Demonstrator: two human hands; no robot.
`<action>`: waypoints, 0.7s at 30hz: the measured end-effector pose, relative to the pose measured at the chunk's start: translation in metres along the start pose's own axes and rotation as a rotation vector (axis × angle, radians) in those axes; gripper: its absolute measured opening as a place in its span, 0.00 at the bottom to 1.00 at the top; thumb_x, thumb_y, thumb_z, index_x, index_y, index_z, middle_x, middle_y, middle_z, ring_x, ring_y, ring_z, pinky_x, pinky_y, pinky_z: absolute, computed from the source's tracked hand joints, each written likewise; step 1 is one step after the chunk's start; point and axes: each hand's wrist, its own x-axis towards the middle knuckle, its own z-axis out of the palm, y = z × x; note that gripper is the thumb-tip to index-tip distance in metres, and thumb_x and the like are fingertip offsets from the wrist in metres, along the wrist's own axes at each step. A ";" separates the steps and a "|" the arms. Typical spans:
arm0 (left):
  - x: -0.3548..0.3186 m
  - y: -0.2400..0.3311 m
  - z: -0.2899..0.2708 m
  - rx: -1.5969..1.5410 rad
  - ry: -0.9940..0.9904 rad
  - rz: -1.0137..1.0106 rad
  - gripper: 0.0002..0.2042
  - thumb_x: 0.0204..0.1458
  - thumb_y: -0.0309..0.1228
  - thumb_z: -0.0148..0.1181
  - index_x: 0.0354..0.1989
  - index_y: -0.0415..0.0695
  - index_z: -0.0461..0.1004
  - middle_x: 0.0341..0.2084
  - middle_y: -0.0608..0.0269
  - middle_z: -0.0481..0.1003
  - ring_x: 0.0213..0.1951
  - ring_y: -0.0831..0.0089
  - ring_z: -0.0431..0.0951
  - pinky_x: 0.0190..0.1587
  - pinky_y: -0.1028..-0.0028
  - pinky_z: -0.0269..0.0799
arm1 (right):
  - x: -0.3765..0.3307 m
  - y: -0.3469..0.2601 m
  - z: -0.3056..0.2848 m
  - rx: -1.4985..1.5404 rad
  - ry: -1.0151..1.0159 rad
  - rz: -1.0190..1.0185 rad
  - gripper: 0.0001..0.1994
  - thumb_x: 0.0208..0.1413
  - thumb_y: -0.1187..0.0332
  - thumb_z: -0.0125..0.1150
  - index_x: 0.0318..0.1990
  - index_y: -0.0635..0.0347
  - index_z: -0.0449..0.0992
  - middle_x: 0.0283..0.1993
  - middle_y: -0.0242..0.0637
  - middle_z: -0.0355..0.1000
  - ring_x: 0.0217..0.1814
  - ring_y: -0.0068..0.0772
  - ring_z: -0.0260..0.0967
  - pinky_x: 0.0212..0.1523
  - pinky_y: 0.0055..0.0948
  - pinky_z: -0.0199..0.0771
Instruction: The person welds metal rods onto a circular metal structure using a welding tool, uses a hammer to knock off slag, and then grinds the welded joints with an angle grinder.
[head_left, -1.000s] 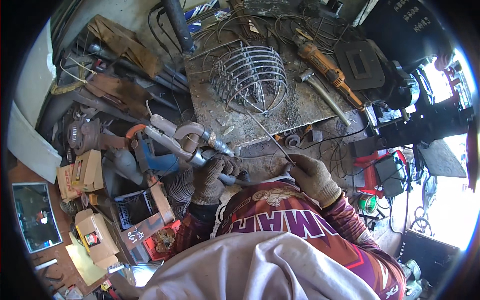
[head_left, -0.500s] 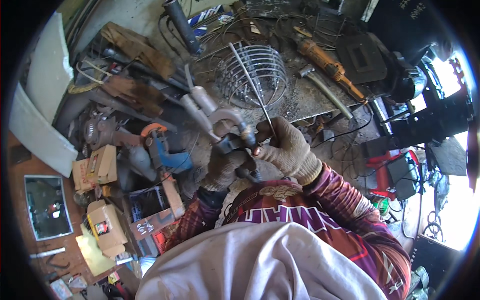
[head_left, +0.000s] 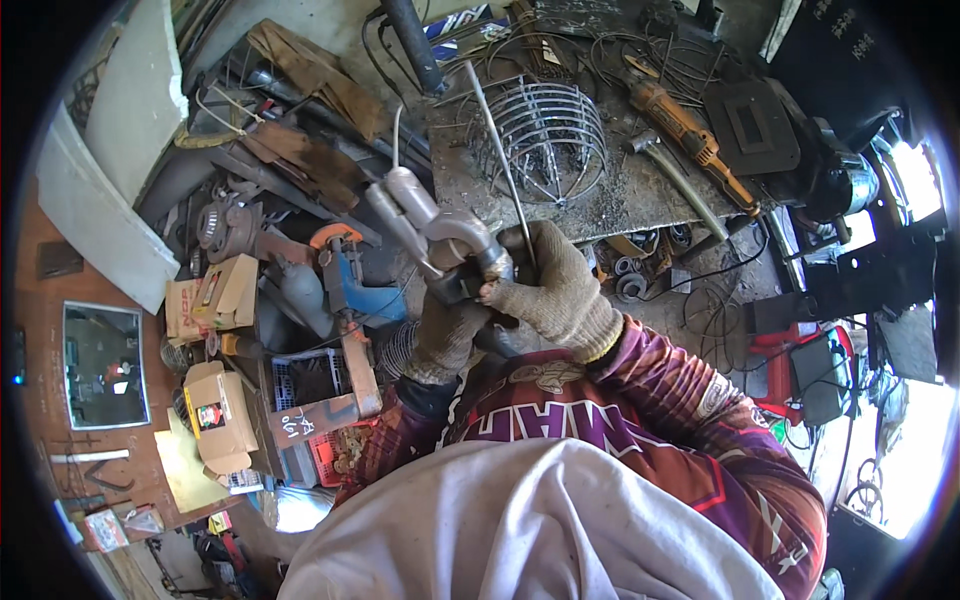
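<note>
In front of my body hangs a bent grey metal pipe piece (head_left: 460, 226) with cylindrical branches, resembling an exhaust pipe. My left hand (head_left: 446, 338), in a knitted glove, closes round its lower end. My right hand (head_left: 568, 296), also gloved, grips a thin metal rod (head_left: 497, 140) that rises past the bench edge. Its thumb lies against the pipe's curved end, and some of its fingers are hidden. Behind the rod, on the workbench (head_left: 640, 205), sits a round wire cage (head_left: 548, 128) of curved metal bars.
An orange angle grinder (head_left: 690, 135) and a hammer (head_left: 675, 180) lie at the bench's right. A dark welding mask (head_left: 750, 130) is beyond them. Left of me stand a blue clamp-like tool (head_left: 365, 290), cardboard boxes (head_left: 218, 415) and wood scraps (head_left: 315, 75). Cables (head_left: 715, 320) trail at right.
The view has shifted, so the bench and its tools appear farther right. Both hands keep hold of the pipe and rod, with the pipe turned slightly more upright.
</note>
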 end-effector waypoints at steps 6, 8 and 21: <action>0.030 -0.031 -0.068 0.858 0.270 0.427 0.24 0.65 0.42 0.61 0.62 0.40 0.66 0.40 0.62 0.76 0.37 0.65 0.80 0.41 0.66 0.80 | 0.037 -0.032 0.059 -0.273 0.119 -0.020 0.33 0.49 0.50 0.77 0.54 0.68 0.73 0.43 0.51 0.78 0.46 0.47 0.79 0.47 0.41 0.80; 0.037 -0.019 -0.094 0.420 0.244 0.183 0.18 0.63 0.35 0.63 0.56 0.43 0.68 0.35 0.64 0.75 0.32 0.66 0.79 0.34 0.61 0.78 | 0.047 -0.025 0.061 -0.188 0.178 -0.042 0.29 0.56 0.52 0.72 0.56 0.68 0.73 0.42 0.48 0.78 0.43 0.42 0.79 0.44 0.39 0.80; 0.154 0.011 -0.190 -0.279 -0.534 -0.086 0.19 0.60 0.25 0.60 0.59 0.40 0.68 0.72 0.46 0.62 0.74 0.54 0.60 0.67 0.63 0.66 | 0.013 -0.090 0.011 -1.179 0.291 0.412 0.18 0.64 0.70 0.59 0.60 0.58 0.79 0.41 0.53 0.81 0.42 0.52 0.82 0.45 0.42 0.80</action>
